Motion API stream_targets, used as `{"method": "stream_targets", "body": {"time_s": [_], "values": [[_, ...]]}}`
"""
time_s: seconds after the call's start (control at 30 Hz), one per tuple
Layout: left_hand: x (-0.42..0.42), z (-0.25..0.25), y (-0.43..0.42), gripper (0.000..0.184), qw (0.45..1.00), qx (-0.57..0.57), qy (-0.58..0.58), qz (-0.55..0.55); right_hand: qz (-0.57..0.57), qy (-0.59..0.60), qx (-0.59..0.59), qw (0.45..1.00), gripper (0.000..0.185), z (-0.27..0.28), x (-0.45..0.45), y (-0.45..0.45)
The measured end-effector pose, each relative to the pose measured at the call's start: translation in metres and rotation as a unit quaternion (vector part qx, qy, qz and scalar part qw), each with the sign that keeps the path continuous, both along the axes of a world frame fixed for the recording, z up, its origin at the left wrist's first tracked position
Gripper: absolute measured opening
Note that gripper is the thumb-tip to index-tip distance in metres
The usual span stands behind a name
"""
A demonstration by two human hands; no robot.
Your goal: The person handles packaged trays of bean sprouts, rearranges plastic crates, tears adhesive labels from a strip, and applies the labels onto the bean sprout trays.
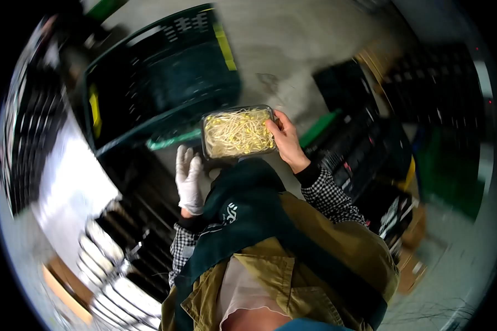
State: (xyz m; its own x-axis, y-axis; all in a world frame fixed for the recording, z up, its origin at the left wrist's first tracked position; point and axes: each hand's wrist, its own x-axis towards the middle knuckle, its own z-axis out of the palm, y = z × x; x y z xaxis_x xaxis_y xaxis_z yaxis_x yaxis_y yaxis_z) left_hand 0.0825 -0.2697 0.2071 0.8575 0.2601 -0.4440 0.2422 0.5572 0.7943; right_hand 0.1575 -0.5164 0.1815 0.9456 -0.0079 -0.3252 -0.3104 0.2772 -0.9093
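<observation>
A black-rimmed tray of bean sprouts is held level in front of my body, pale stems and yellow heads showing. My right hand, bare, grips its right edge with the thumb over the top. In a white glove, my left hand is near the tray's lower left corner, apart from it, with fingers stretched out and nothing in them. Just beyond is a large dark green crate with yellow strips on its ends.
Stacked black trays with white contents stand at lower left beside a white surface. Dark crates are piled on the right, with cardboard boxes below them. Grey floor stretches beyond.
</observation>
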Motion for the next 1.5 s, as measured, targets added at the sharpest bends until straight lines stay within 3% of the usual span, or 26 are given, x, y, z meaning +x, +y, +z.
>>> {"method": "stream_targets", "body": {"time_s": [0.07,0.13,0.3,0.43,0.5,0.6,0.67,0.73,0.77,0.87,0.9,0.93,1.0,1.03,1.07,1.1,1.13,1.2,1.23,1.27,1.33,1.4,1.43,1.47,1.5], "values": [[-0.01,-0.027,0.004,0.052,0.997,0.003,-0.004,-0.078,-0.119,0.015,-0.118,0.986,0.047,-0.021,-0.04,-0.049],[-0.024,-0.045,0.018,0.044,0.979,0.024,-0.015,-0.2,-0.227,0.063,-0.097,0.967,0.056,-0.015,-0.089,-0.087],[-0.041,-0.067,0.024,0.039,0.965,0.056,-0.005,-0.257,-0.482,0.068,-0.05,0.872,0.06,-0.009,-0.18,-0.182],[-0.043,-0.06,0.02,0.036,0.968,0.035,-0.003,-0.247,-0.519,0.067,0.037,0.851,0.055,0.001,-0.197,-0.236],[-0.039,-0.06,0.022,0.033,0.972,0.052,0.036,-0.226,-0.517,0.087,0.012,0.851,0.045,0.002,-0.161,-0.247],[-0.009,-0.046,-0.073,0.03,0.97,0.097,0.102,-0.197,-0.476,0.131,0.041,0.869,0.028,-0.083,-0.055,-0.36],[-0.009,-0.05,-0.086,0.029,0.968,0.106,0.101,-0.204,-0.455,0.104,0.069,0.882,0.026,-0.119,0.002,-0.389],[-0.002,-0.041,-0.1,0.029,0.95,0.179,0.163,-0.197,-0.489,0.113,0.083,0.861,0.023,-0.137,0.064,-0.411],[-0.002,-0.05,-0.097,0.03,0.954,0.186,0.148,-0.182,-0.462,0.143,0.047,0.874,0.013,-0.165,0.093,-0.433],[0.002,-0.048,-0.093,0.035,0.948,0.236,0.136,-0.163,-0.526,-0.038,-0.204,0.825,0.018,-0.376,0.192,-0.523],[0.001,-0.049,-0.089,0.034,0.94,0.278,0.147,-0.132,-0.565,0.047,-0.055,0.822,0.014,-0.324,0.202,-0.517],[-0.001,-0.056,-0.076,0.033,0.932,0.31,0.142,-0.119,-0.61,0.123,0.098,0.777,0.013,-0.264,0.212,-0.508],[-0.002,-0.057,-0.068,0.033,0.919,0.379,0.106,-0.034,-0.65,0.067,0.154,0.741,0.013,-0.222,0.218,-0.492],[0.001,-0.06,-0.055,0.043,0.904,0.418,0.071,-0.045,-0.603,0.094,0.215,0.762,0.011,-0.192,0.205,-0.485],[0.004,-0.078,-0.028,0.055,0.875,0.484,-0.017,-0.003,-0.542,0.062,0.151,0.825,0.012,-0.218,0.203,-0.483],[0.014,-0.056,-0.037,0.064,0.751,0.66,-0.008,-0.024,-0.494,0.064,0.128,0.858,0.013,-0.23,0.197,-0.473],[0.03,-0.028,-0.056,0.072,0.594,0.803,-0.001,-0.043,-0.445,0.064,0.103,0.888,0.016,-0.236,0.188,-0.457],[0.057,-0.018,-0.046,0.086,0.524,0.85,0.005,-0.059,-0.392,-0.015,0.083,0.916,0.017,-0.239,0.15,-0.402],[0.068,-0.03,-0.021,0.096,0.5,0.864,-0.006,-0.064,-0.264,-0.045,0.062,0.961,0.02,-0.262,0.127,-0.385],[0.079,-0.028,-0.013,0.103,0.49,0.867,0.044,-0.078,-0.282,0.078,0.147,0.945,0.018,-0.255,0.106,-0.352],[0.094,-0.021,-0.008,0.088,0.41,0.891,0.127,-0.146,-0.161,0.055,0.209,0.963,0.02,-0.229,0.038,-0.303],[0.108,-0.056,0.059,0.061,0.517,0.812,0.058,-0.266,-0.151,0.138,0.244,0.948,0.018,-0.19,-0.027,-0.259],[0.109,-0.062,0.07,0.04,0.506,0.827,-0.033,-0.242,-0.162,0.166,0.22,0.948,0.014,-0.186,-0.058,-0.239],[0.116,-0.069,0.085,0.037,0.558,0.781,0.029,-0.278,-0.174,0.196,0.197,0.945,0.011,-0.184,-0.093,-0.221],[0.121,-0.072,0.098,0.036,0.548,0.772,0.012,-0.322,-0.201,0.217,0.167,0.941,0.01,-0.178,-0.128,-0.205]]}}
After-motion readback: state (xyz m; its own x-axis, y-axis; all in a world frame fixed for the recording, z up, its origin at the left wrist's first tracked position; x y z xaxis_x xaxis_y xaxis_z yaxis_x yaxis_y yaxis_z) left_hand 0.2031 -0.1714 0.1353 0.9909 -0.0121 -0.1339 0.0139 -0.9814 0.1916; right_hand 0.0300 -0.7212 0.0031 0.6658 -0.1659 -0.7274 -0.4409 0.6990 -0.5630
